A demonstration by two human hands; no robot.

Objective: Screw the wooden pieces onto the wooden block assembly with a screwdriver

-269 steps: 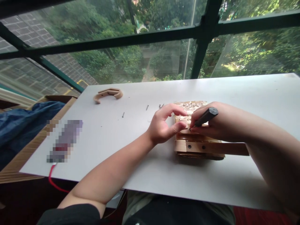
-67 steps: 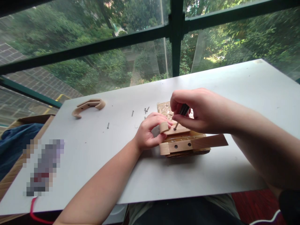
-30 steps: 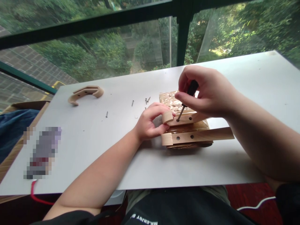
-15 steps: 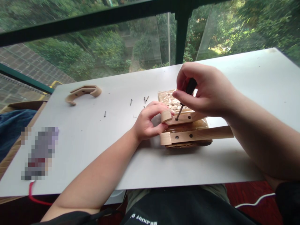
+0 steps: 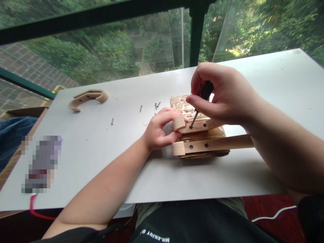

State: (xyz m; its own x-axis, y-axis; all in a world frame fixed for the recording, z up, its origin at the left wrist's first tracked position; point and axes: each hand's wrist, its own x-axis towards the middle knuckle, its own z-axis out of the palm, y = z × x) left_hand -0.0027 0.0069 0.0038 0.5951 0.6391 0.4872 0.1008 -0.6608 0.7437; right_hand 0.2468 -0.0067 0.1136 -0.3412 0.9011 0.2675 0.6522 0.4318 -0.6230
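Observation:
My right hand grips the black handle of a screwdriver, whose tip sits in the left hole of a curved wooden piece. Around the hooked left end of that piece, the thumb and fingers of my left hand are closed. A second wooden piece lies parallel in front, with a screw head showing in its left hole and a dark right hole. Both rest on a block wrapped in brown tape. My right hand and forearm hide the right ends of the pieces.
Several loose screws lie on the white table left of the block. A C-shaped wooden part is at the far left. Nearer stands a pixelated object with a red cord. Windows border the far edge.
The view has shifted slightly. My right hand keeps its hold on the screwdriver with the tip in the same hole, and my left hand still grips the wooden piece.

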